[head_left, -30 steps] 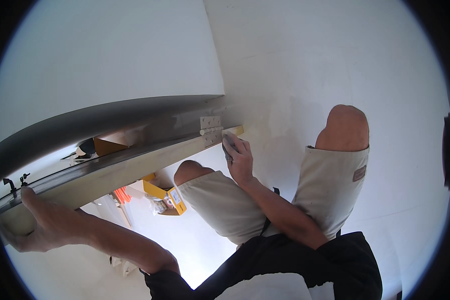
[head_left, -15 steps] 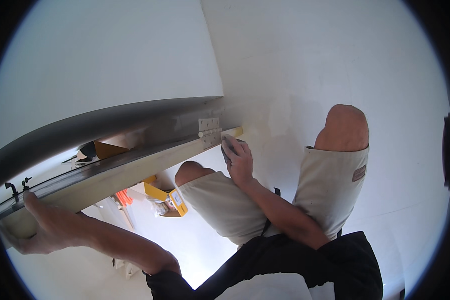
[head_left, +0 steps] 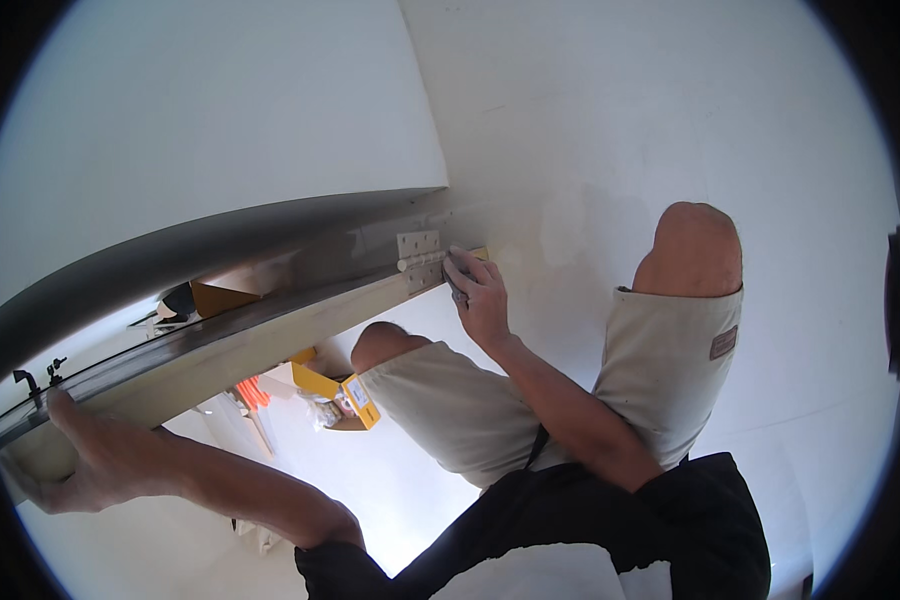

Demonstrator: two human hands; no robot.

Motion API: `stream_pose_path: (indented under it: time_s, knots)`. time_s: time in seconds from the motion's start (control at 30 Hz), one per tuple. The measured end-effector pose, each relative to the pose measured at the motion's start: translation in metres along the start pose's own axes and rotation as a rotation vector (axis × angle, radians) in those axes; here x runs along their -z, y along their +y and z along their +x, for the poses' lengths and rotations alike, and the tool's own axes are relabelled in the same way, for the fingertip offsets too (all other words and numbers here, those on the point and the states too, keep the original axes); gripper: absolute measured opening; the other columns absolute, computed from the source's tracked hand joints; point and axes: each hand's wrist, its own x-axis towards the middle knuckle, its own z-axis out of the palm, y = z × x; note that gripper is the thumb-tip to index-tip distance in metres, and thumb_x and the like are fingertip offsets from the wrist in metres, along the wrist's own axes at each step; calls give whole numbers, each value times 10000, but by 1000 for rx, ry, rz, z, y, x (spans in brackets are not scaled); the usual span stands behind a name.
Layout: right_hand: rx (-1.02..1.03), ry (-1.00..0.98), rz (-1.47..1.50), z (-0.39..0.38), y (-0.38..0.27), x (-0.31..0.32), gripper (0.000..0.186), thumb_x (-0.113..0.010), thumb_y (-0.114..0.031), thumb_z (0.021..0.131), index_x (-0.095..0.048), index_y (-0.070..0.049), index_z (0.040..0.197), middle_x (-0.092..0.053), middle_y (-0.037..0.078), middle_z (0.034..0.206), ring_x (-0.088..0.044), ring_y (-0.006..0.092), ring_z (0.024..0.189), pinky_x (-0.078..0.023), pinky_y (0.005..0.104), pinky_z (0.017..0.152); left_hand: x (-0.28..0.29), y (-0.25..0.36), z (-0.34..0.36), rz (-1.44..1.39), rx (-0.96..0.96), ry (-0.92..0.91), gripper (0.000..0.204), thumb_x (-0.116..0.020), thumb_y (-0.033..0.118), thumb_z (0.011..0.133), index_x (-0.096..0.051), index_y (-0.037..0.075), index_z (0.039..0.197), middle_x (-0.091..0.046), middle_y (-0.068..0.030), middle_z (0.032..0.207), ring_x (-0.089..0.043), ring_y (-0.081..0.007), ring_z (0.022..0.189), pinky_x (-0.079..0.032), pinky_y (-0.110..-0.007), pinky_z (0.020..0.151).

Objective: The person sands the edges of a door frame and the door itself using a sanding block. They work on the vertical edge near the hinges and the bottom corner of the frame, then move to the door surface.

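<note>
A long door (head_left: 270, 336) with a pale edge slants across the left half of the view. At its far end a light-coloured butt hinge (head_left: 419, 258) with screw holes is fixed to the edge. Just right of this hinge, my right hand (head_left: 484, 308) is closed over a small dark grey object (head_left: 459, 296), mostly hidden under the fingers and held against the door edge. My left hand (head_left: 110, 455) grips the door's near left end, thumb on one side and fingers around the other. Black handle parts (head_left: 28, 381) stick up beside that thumb.
A dark grey frame-like band (head_left: 220, 222) curves along the white wall (head_left: 220, 110) behind the door. Below the door, a yellow open box (head_left: 362, 402) with small packets stands near an orange item (head_left: 252, 392). My bent knees are close to the right hand.
My right hand has shifted slightly upward along the door's end beside the hinge, with the fingers more bent. My left hand keeps its hold on the door.
</note>
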Motion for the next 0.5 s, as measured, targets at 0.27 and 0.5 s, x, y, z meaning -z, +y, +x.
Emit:
stream_pose_path:
  time_s: [0.27, 0.5]
  knots:
    - [9, -16, -64, -1, -1, 5, 440, -714, -44, 788, -703, -142, 1217, -601, 34, 1358, -582, 291, 1082, -483, 428, 912, 1, 1, 1, -9, -7, -18, 699, -734, 7, 770, -425, 63, 1395, -503, -149, 1298, -626, -263, 1082, -647, -364, 855]
    - [-19, -24, -75, 10, 3, 0, 582, -691, 69, 697, -683, -120, 1247, -593, 53, 1367, -576, 314, 1052, -493, 425, 939, 2, -4, 2, -15, -10, -26, 714, -730, 18, 765, -416, 65, 1404, -495, -148, 1303, -628, -264, 1077, -645, -366, 858]
